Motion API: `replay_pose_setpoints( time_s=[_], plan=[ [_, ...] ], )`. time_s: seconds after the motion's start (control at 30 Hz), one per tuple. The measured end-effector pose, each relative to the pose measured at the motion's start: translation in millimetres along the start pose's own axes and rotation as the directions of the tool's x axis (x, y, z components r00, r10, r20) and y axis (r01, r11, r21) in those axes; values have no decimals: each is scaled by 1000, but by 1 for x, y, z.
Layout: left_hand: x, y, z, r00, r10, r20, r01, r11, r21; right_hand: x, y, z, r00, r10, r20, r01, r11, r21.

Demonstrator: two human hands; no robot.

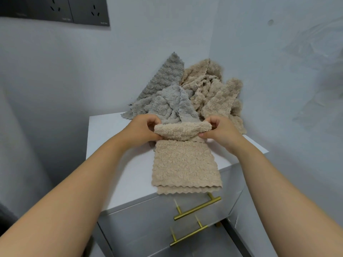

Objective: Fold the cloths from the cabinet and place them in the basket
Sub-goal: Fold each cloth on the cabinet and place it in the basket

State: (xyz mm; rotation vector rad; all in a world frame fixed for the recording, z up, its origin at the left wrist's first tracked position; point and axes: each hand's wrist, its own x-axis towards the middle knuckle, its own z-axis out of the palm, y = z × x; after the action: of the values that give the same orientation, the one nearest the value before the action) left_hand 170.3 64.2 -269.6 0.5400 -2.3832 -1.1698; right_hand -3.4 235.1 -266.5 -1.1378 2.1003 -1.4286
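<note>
A beige fluffy cloth lies on the white cabinet top, its near scalloped edge hanging just over the front. My left hand and my right hand each pinch a far corner, lifting that far end into a roll above the rest. Behind it, in the wall corner, lies a heap of unfolded cloths: grey ones on the left and beige ones on the right. No basket is in view.
The cabinet has drawers with two brass bar handles below the front edge. Walls close in behind and to the right. Dark wall sockets sit at the upper left. Crumpled clear plastic shows at the right.
</note>
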Motion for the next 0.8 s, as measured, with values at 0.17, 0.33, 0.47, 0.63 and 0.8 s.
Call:
replay_pose_setpoints(
  time_s=[0.17,0.33,0.47,0.63,0.8],
  plan=[
    [-10,4,-8,997,63,47,-72,973,219,-17,-6,7,995,-57,-88,49,995,-90],
    [-21,14,-15,989,68,131,-113,920,375,-32,0,13,986,-123,-114,98,974,-202],
    [-28,29,-13,993,56,108,-97,896,433,-47,-1,15,986,-117,-118,85,966,-244],
    [-27,31,-5,996,15,90,-56,883,466,-60,-7,16,995,-74,-63,54,958,-282],
    [-25,28,4,993,28,115,-86,840,536,-59,-5,15,990,-92,-108,49,937,-347]
  ],
)
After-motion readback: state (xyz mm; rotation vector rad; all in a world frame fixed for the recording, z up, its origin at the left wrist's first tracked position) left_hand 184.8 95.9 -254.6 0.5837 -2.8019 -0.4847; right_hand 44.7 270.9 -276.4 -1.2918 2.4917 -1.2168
